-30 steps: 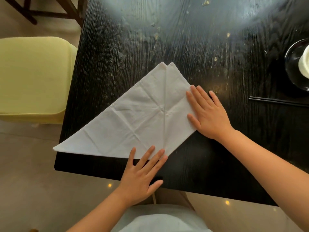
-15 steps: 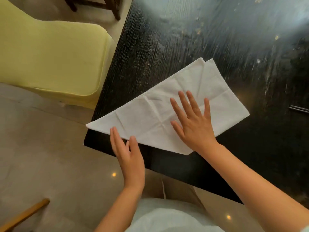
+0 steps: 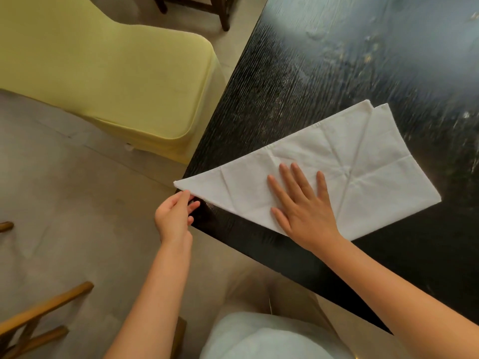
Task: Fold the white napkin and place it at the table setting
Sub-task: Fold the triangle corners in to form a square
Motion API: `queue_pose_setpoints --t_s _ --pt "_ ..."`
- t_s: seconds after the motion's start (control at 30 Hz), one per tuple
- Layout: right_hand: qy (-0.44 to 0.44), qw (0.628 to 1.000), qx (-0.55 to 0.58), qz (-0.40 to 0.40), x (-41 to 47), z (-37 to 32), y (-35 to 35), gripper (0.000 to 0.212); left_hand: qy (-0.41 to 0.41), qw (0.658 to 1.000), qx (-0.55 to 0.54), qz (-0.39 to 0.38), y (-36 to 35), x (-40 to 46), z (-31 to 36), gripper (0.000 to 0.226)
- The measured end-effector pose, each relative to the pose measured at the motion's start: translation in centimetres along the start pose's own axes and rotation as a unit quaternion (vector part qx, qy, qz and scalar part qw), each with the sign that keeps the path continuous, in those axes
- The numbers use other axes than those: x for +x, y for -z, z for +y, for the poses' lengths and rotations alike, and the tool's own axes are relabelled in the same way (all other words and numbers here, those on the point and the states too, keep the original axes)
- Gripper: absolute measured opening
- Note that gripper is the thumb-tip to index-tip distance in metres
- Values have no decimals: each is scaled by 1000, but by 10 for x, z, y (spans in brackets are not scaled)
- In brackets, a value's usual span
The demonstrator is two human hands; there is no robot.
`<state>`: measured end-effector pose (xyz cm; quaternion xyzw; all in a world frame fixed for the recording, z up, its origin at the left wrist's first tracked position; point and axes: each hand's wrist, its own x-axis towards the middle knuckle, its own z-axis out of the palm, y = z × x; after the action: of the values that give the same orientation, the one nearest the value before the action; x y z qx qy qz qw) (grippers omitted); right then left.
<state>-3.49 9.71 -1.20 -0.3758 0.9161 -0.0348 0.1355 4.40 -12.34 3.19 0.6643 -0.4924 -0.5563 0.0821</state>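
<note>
The right hand [image 3: 303,208] is being laid flat, fingers spread apart, on the middle of the white napkin [image 3: 363,161], which is being pressed against the black bench [image 3: 324,73]. The left hand [image 3: 172,216] is being held at the bench's near corner, its fingertips [image 3: 185,196] drawn together at the napkin's pointed left tip; whether the tip is being pinched cannot be told. The napkin is being kept partly folded, creased, its right half doubled over. A yellow-covered chair [image 3: 116,73] is being seen beside the bench, on the floor [image 3: 64,203]
</note>
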Motion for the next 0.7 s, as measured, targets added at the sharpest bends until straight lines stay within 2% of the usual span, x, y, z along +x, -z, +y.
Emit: queue_pose_setpoints --t_s 0.17,0.27,0.37,0.5,0.57,0.7 --pt "-8 1000 3 -3 0 0 -1 61 -35 999 35 13 1 5 3 13" --pt "-8 1000 2 -5 0 0 -1 61 -19 1000 -13 18 1 7 7 6" --pt "-6 1000 5 -15 0 -1 2 61 4 998 -64 4 0 4 7 12" --pt "-18 999 39 -26 0 -4 9 61 -74 997 -29 -26 4 -9 15 4" --pt "-36 993 109 19 4 -11 20 60 -131 990 -20 -40 2 -19 23 2" --pt "-27 946 239 216 23 -34 60 40 -206 971 -12 -124 -21 -54 36 13"
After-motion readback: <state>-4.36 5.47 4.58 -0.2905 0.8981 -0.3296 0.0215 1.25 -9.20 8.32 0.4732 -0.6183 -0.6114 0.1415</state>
